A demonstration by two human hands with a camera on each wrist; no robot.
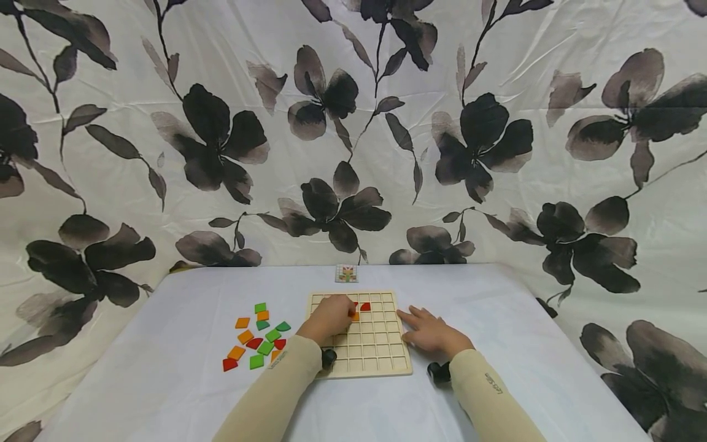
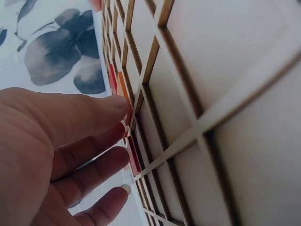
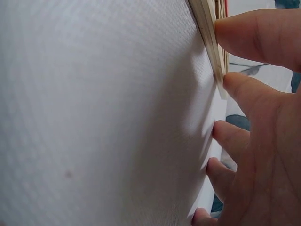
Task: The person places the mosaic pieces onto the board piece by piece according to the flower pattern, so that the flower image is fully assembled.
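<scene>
My L hand (image 1: pixel 332 314) is over the grid board (image 1: pixel 378 353) on the desk (image 1: pixel 177 380), thumb on an orange pc (image 2: pixel 122 84) near a red pc (image 1: pixel 366 306); can't tell if it's pinched. R hand (image 1: pixel 433 334), fingers apart, touches board's R edge. Loose coloured pcs (image 1: pixel 266 348) lie L of board.

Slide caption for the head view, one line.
Left hand over a pale wooden grid board, right hand touching its edge; flat red, orange and green tiles scattered left.
</scene>
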